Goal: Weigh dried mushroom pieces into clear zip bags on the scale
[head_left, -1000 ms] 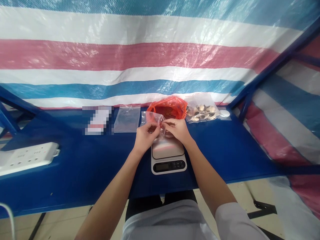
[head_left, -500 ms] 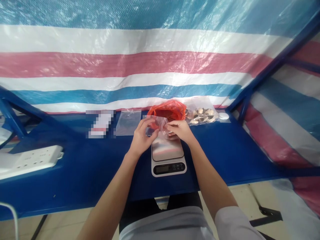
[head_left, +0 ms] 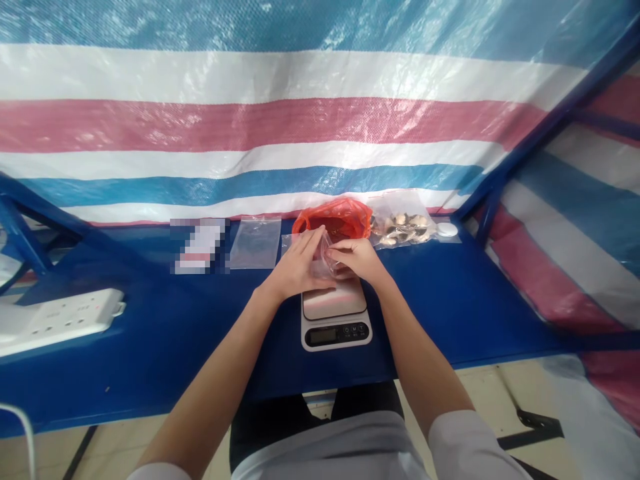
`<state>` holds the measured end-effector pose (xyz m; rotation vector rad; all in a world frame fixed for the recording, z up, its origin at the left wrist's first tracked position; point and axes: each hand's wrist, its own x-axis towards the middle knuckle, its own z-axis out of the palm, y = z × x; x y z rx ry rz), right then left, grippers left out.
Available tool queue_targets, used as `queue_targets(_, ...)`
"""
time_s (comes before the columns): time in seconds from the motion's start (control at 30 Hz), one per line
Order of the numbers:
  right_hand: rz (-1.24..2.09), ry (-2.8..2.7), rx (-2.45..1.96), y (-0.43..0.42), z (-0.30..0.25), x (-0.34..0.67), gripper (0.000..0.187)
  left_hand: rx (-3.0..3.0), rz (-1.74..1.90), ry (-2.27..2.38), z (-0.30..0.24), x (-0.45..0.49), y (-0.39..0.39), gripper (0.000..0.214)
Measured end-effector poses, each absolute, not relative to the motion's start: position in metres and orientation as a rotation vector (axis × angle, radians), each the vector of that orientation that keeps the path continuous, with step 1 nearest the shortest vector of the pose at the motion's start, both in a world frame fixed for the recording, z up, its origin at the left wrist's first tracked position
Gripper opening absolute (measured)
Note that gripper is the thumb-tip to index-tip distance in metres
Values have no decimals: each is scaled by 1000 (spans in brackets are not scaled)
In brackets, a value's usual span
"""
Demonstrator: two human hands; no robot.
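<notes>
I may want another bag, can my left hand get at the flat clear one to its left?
Probably yes: the flat clear bag lies close to your left hand, with nothing visible between them, though that hand is at the crumpled bag.

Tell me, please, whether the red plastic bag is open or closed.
Open: the red plastic bag has its rim spread wide, and its darker inside shows.

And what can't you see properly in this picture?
All in the head view:
Scale's screen: too small and dark to read.
Power strip: left end cut off by the picture's edge.
Orange bag: lower front partly hidden by left hand and right hand.
Pale item: blurred into blocks.
</notes>
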<state>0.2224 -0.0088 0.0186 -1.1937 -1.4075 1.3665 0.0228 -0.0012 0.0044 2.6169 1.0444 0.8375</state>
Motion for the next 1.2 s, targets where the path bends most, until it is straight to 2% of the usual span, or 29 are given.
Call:
queue_targets(0.1,1332,-1413,-1201,-7,17,223,25,2612,918,1065,-4,22,0,122)
queue_targets(0.3,1098,-1575,-1173,-2,12,222,21,2552,1077,1155,-6,24,-2,87)
queue_targets(0.47,1067,-1451,-1143,5,10,228,31,2473,1210,1242,-6,25,-4,69)
queue_targets(0.57,1081,-1338,-1101,7,17,231,36,2457,1223,1261,-6,24,-5,70)
queue_targets(0.63,1055,-1406,-1081,7,27,230,33,2449,1220,1273,-6,24,-6,74)
queue_targets(0.77,848,-1806,-1088,6,50,219,17,2445,1257,1280,-7,26,-7,78)
queue_targets(0.87,762,-2099,-1053,8,62,212,16,2435,1252,1281,-8,26,-6,76)
queue_targets(1.0,892,-2162,-993,13,67,210,20,2417,1270,1299,-11,25,-5,71)
queue_targets(1.2,926,-2211,-994,18,71,208,12,2405,1305,1275,-17,23,-3,71)
